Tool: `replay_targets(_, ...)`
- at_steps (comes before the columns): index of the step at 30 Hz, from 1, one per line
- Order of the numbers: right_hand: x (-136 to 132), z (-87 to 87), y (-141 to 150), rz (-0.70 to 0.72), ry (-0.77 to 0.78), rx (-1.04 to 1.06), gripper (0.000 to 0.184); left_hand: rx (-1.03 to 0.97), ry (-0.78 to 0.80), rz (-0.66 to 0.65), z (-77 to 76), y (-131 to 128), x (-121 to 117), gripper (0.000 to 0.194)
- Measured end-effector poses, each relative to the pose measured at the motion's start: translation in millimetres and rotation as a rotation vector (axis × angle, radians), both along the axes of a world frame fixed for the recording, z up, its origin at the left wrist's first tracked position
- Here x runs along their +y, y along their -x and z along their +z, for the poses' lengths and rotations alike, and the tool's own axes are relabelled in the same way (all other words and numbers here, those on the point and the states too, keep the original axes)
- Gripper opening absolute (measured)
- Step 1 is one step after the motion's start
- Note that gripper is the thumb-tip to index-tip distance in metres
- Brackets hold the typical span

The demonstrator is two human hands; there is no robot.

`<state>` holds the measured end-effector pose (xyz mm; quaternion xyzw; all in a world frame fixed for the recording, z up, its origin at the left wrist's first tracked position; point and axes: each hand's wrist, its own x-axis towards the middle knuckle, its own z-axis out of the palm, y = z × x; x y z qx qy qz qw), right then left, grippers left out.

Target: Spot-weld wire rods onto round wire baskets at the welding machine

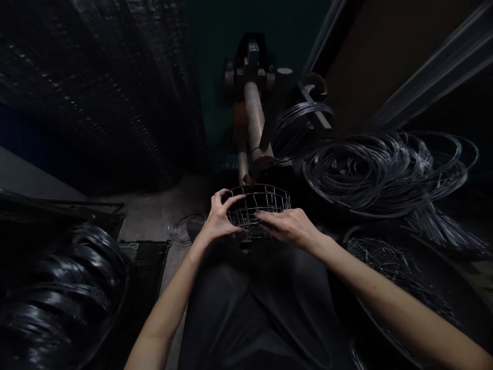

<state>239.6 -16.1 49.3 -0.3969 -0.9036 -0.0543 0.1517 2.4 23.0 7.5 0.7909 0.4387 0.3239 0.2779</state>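
Observation:
A round wire basket [269, 200] made of metal rods sits in front of me, just above my lap. My left hand [222, 216] grips its left side, fingers bent over the top rim and thumb against the near wires. On the near right side, my right hand [287, 224] has its fingers pressed together against the basket wires; whether a small wire is pinched there cannot be made out. Beyond the basket, the welding machine's thick cylindrical arm [254, 115] points down toward it, with a thinner bar [242, 164] beneath.
Loose coils of wire rings [370, 169] pile up at the right. Below them, a dark round tub [435, 252] contains short wire pieces [389, 262]. Bundled wire rings [73, 282] fill a container at the left. A few thin rings [185, 228] lie on the floor [148, 208].

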Motion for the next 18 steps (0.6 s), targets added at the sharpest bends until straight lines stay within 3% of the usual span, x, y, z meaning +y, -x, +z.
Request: replay_targets(18,15.9,-1.5,6.4,-0.008,-0.134,-0.07,0.028,-0.013,-0.012,0.044,-1.5,0.5,10.0,0.082)
